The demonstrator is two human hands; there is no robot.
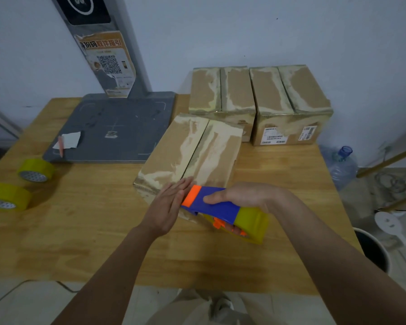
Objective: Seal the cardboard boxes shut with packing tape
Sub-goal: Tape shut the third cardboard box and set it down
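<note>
Cardboard box (190,153) sits mid-frame on wooden tabletop (92,231), flaps closed w/ torn tape residue. Right hand (244,195) grips blue/orange tape dispenser (223,209) at box's near edge; left hand (169,205) flat, fingers straight, pressed on box beside it. Two more boxes (258,102) upper right; two yellow tape rolls (21,184) at left.

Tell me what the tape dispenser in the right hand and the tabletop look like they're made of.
The tape dispenser looks like molded plastic: flat, saturated blue and orange with a smooth, slightly glossy surface. The tabletop appears to be light wood or a wood-look laminate, with visible grain streaks and a soft sheen; which of the two cannot be told.
</note>
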